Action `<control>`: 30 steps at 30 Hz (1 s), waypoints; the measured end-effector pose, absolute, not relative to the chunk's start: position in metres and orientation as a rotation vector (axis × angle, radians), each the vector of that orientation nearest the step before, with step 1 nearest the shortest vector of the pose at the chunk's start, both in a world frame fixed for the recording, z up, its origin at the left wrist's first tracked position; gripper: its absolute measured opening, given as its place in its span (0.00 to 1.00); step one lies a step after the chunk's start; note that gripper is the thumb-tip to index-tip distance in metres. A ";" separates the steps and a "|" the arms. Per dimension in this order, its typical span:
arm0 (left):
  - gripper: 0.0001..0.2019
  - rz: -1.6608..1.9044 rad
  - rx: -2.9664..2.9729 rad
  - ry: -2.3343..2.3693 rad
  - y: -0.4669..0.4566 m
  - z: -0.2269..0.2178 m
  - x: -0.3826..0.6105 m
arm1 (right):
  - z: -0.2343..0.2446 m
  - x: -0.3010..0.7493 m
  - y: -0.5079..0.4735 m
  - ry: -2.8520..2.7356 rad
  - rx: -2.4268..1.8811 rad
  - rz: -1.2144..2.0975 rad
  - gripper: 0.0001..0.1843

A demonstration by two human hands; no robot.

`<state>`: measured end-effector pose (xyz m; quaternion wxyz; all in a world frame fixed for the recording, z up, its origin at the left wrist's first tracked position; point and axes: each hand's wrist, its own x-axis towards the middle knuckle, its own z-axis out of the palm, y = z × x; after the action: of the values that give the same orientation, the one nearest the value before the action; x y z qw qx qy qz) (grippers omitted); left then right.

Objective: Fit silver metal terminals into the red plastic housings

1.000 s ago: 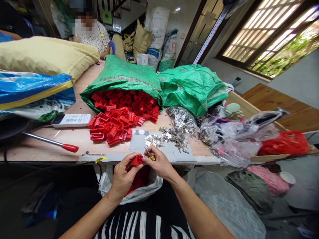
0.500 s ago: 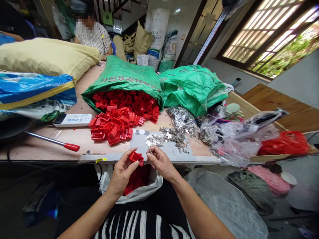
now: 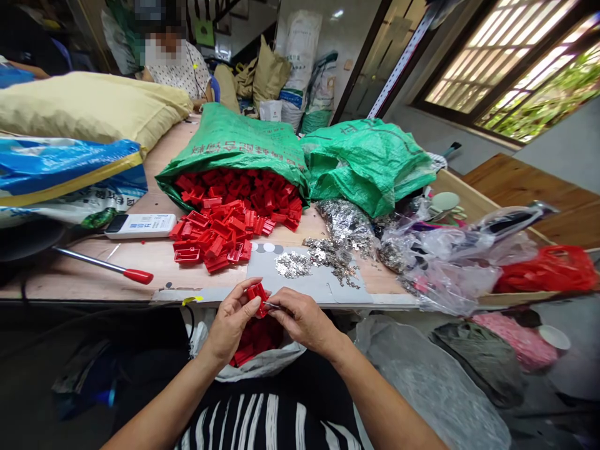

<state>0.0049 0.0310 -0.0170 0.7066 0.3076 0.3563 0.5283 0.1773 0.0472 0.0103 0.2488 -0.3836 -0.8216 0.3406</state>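
Observation:
My left hand [image 3: 229, 322] is closed on a small red plastic part [image 3: 257, 293], held just below the table's front edge. My right hand [image 3: 300, 319] pinches a thin metal-tipped tool [image 3: 270, 305] whose point touches the red part. Beneath both hands a white plastic bag [image 3: 262, 362] holds more red parts. On the table lies a pile of red plastic parts [image 3: 220, 234] spilling from a green woven sack [image 3: 234, 140]. A heap of small silver metal pieces [image 3: 323, 253] lies on a grey sheet [image 3: 300, 281] just beyond my hands.
A second green sack [image 3: 370, 162] lies at the right, clear plastic bags [image 3: 445, 256] and a red bag [image 3: 548, 269] beyond. A white remote [image 3: 140, 225] and a red-handled rod [image 3: 107, 267] lie at left, beside blue [image 3: 60, 169] and yellow sacks [image 3: 89, 106]. Another person [image 3: 180, 62] sits at the far end.
My left hand turned the red part and brought it lower. My right hand swung the tool from pointing up to pointing sideways into the part.

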 end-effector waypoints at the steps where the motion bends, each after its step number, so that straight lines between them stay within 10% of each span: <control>1: 0.22 1.167 0.653 0.771 0.031 -0.016 0.005 | 0.010 0.177 0.047 -2.219 -1.040 0.943 0.10; 30: 0.22 1.110 0.693 0.792 0.036 -0.018 0.001 | 0.003 0.177 0.046 -2.260 -1.056 0.760 0.10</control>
<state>0.0007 0.0365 -0.0181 0.7215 0.3138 0.3584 0.5024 0.1774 0.0456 0.0034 0.2637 -0.3905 -0.8360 0.2811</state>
